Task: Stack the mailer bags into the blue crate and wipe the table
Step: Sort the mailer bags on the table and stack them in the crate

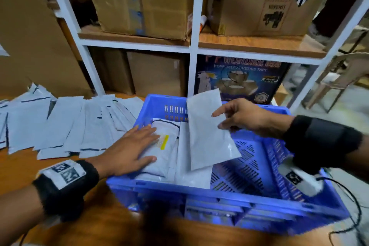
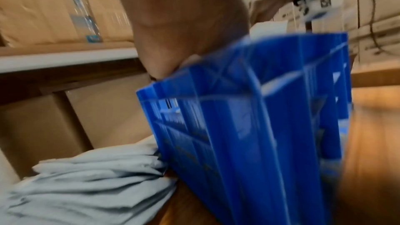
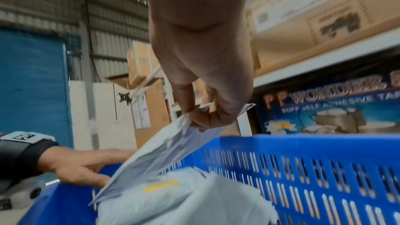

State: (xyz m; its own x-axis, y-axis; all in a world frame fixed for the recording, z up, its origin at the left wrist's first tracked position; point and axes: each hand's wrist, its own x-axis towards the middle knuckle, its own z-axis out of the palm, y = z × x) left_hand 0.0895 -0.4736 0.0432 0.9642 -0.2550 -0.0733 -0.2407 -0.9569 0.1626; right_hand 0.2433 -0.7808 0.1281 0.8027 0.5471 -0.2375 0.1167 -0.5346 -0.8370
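Head view high above, wrist views low beside blue crate (image 1: 199, 187).

A bright blue crate (image 1: 229, 189), its walls pierced by rows of narrow slots, sits on a warm brown wood-grain counter (image 1: 18, 168). Pale grey mailer bags (image 1: 60, 124) edged with thin dark stripes spread beside it; one stacked bag (image 1: 169, 158) inside carries a yellow bar. Black wrist straps (image 1: 321, 140) bear white tags with black square codes. Behind, white shelf frames (image 1: 194, 32) hold tan cardboard boxes (image 1: 139, 0).
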